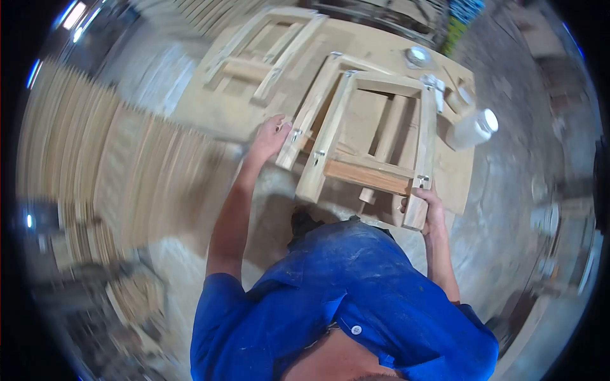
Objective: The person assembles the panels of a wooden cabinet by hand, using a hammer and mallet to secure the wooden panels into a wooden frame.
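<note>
Two wooden frames with legs and crossbars stand together at the near side of the worktable. The front wooden frame overlaps the rear wooden frame, and metal fittings show on their legs. My right hand is closed round the lower right leg of the front frame. On the other side, my left hand is beside the rear frame's left leg, fingers partly apart and fingertips at or near the wood. Whether they touch it is hard to tell.
Another wooden frame lies at the back left of the worktable. To the right are a white plastic jar, a round tin and a container with a stick. Stacked wooden slats stand at left.
</note>
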Tool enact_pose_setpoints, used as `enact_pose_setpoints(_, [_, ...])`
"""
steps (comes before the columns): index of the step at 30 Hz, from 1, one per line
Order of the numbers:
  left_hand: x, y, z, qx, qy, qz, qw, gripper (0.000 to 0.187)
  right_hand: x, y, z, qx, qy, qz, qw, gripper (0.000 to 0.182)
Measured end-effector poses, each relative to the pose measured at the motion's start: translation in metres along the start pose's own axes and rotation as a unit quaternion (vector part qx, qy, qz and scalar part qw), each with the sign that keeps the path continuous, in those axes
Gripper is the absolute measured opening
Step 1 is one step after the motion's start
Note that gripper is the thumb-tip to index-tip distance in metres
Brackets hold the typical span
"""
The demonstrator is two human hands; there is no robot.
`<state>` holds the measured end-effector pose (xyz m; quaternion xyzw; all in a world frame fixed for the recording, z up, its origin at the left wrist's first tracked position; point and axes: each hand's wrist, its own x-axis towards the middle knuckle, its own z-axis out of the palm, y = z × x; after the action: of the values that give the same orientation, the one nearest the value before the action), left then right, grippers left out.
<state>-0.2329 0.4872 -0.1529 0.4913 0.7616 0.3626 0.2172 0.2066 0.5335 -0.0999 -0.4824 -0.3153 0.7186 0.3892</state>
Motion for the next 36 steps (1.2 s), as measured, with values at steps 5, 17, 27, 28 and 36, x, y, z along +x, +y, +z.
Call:
enact_pose_setpoints(5, [0.1, -0.046, 0.039, 0.049, -0.071, 0.044, 0.995, 0.06, -0.022, -0.006, 0.027, 0.001, 0.018, -0.011, 1.0, 0.08])
enact_pose_setpoints(17, [0.155, -0.041, 0.112, 0.116, -0.157, 0.07, 0.978, 0.052, -0.136, -0.062, 0.072, -0.086, 0.078, -0.307, 0.945, 0.107])
enact_pose_setpoints(27, [0.155, -0.001, 0.105, -0.043, -0.294, 0.03, 0.954, 0.029, -0.267, 0.08, 0.138, 0.104, 0.452, -0.408, 0.786, 0.112])
enact_pose_setpoints(28, [0.161, -0.007, 0.099, -0.013, -0.273, 0.055, 0.96, 0.025, -0.277, 0.102, 0.157, 0.15, 0.515, -0.393, 0.747, 0.112])
enact_pose_setpoints(36, [0.184, 0.0, 0.115, 0.083, -0.243, 0.029, 0.966, 0.024, -0.349, 0.307, 0.177, 0.169, 0.739, -0.339, 0.557, 0.096])
